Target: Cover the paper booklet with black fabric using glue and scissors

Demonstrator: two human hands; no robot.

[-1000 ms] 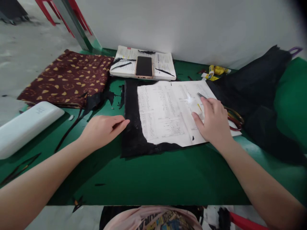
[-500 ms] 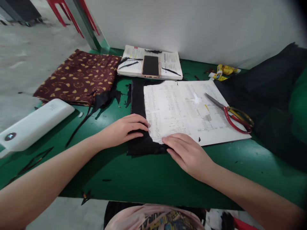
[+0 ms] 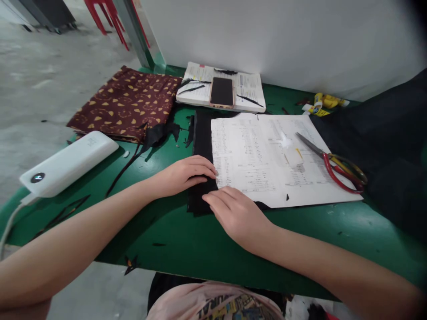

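A white printed sheet (image 3: pixel 247 155) lies on a piece of black cloth (image 3: pixel 203 133), whose margin shows along the left side and lower left corner. My left hand (image 3: pixel 187 175) rests with its fingers stretched flat over this margin, the tips on the sheet's left edge. At the lower left corner, my right hand (image 3: pixel 238 211) has its fingers closed on the black cloth, partly hiding that corner. Scissors (image 3: pixel 325 155) with red handles lie partly open on the sheet's right side, near a small clear-and-white piece (image 3: pixel 293 156).
Behind the sheet, a phone (image 3: pixel 222 92) lies on an open book (image 3: pixel 251 84). Folded maroon patterned cloth (image 3: pixel 130 102) and a white power bank (image 3: pixel 70 164) are on the left. Yellow glue tubes (image 3: pixel 328 101) and bunched black fabric (image 3: pixel 383 133) lie right. Black scraps dot the green table (image 3: pixel 187 249).
My right hand has moved left along the bottom edge to the cloth's corner, closer to my left hand. My left hand stays on the left margin. The whole view has shifted slightly.
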